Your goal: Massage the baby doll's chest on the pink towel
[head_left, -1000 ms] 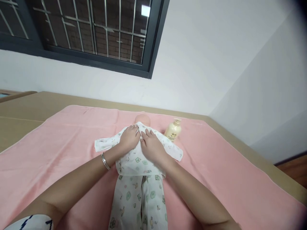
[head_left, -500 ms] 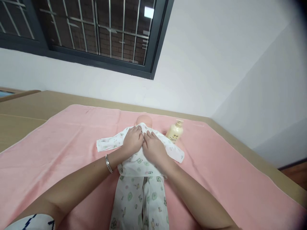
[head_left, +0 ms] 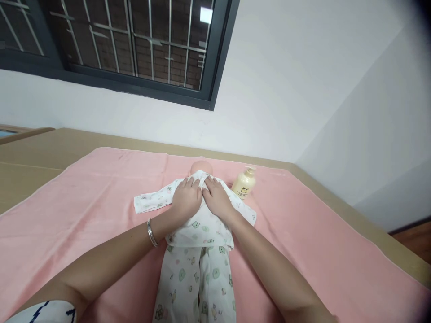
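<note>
A baby doll (head_left: 201, 168) lies on a pink sheet, its rounded head at the far end. It wears a white printed top (head_left: 198, 229) with the sleeves spread sideways and matching printed pants (head_left: 180, 278). My left hand (head_left: 186, 197), with a silver bangle on the wrist, rests flat on the upper left of the top. Beside it, my right hand (head_left: 217, 197) lies flat on the upper right, thumbs close together. Both hands have their fingers stretched out, holding nothing. The fabric under my palms is hidden.
A cream pump bottle (head_left: 244, 183) stands just right of the doll's shoulder. The pink sheet (head_left: 303, 233) covers a wooden surface (head_left: 97, 137) that meets a white wall (head_left: 262, 89). A dark-framed window (head_left: 144, 85) with metal bars is above.
My right hand has slid slightly up the doll's top, away from me. My left hand stays in nearly the same place. The view has shifted a little.
</note>
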Demonstrator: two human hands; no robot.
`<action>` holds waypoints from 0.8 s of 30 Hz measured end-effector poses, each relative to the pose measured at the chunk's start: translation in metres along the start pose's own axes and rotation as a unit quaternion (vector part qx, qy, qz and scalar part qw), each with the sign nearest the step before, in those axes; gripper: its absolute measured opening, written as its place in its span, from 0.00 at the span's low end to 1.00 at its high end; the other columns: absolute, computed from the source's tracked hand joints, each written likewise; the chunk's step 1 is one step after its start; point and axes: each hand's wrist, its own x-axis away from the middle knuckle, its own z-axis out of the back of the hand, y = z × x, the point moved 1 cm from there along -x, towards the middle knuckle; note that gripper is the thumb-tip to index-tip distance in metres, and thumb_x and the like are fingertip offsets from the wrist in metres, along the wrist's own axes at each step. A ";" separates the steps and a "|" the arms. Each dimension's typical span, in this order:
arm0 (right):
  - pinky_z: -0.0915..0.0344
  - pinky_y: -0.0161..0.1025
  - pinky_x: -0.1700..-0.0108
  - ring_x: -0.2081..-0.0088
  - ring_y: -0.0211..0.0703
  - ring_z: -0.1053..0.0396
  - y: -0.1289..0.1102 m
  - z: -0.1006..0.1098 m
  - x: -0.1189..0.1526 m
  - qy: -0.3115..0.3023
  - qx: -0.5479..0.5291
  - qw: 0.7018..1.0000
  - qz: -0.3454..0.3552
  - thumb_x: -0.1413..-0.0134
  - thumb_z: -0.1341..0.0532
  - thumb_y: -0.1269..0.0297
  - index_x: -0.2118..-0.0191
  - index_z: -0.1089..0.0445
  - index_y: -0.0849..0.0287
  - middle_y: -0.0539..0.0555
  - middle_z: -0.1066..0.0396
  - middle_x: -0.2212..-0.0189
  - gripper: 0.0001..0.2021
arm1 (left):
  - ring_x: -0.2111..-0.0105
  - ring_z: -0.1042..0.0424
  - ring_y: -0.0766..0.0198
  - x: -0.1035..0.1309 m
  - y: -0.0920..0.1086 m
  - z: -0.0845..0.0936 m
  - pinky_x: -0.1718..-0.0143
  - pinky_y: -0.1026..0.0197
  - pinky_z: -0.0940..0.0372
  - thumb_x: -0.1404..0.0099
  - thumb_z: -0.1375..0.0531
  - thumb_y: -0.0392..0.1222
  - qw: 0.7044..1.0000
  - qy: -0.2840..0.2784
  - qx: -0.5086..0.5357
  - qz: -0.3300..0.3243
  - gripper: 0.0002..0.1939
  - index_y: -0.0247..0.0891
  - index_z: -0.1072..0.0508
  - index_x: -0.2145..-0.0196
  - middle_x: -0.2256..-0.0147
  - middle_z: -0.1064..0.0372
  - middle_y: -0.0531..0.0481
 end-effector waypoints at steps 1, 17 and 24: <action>0.53 0.54 0.31 0.31 0.54 0.50 0.003 0.001 -0.002 -0.001 -0.009 1.000 0.001 0.32 0.50 0.63 0.38 0.36 0.63 0.63 0.44 0.33 0.22 | 0.38 0.37 0.45 0.002 0.002 0.001 0.38 0.44 0.42 0.28 0.52 0.38 1.000 -0.002 -0.010 0.000 0.22 0.29 0.31 0.42 0.41 0.33 0.33; 0.48 0.48 0.33 0.32 0.54 0.45 -0.013 0.013 0.008 -0.031 0.059 0.998 -0.013 0.30 0.53 0.63 0.37 0.38 0.68 0.68 0.41 0.35 0.23 | 0.37 0.38 0.45 -0.005 -0.001 0.014 0.38 0.45 0.43 0.29 0.53 0.39 0.996 -0.078 -0.036 0.004 0.24 0.28 0.33 0.40 0.40 0.35 0.32; 0.50 0.51 0.32 0.33 0.57 0.45 -0.021 0.005 0.015 -0.014 0.099 0.995 -0.011 0.31 0.54 0.64 0.36 0.40 0.71 0.69 0.41 0.35 0.24 | 0.40 0.35 0.48 -0.014 -0.008 0.021 0.39 0.48 0.40 0.29 0.54 0.39 0.993 -0.113 0.013 -0.011 0.22 0.31 0.30 0.44 0.42 0.32 0.35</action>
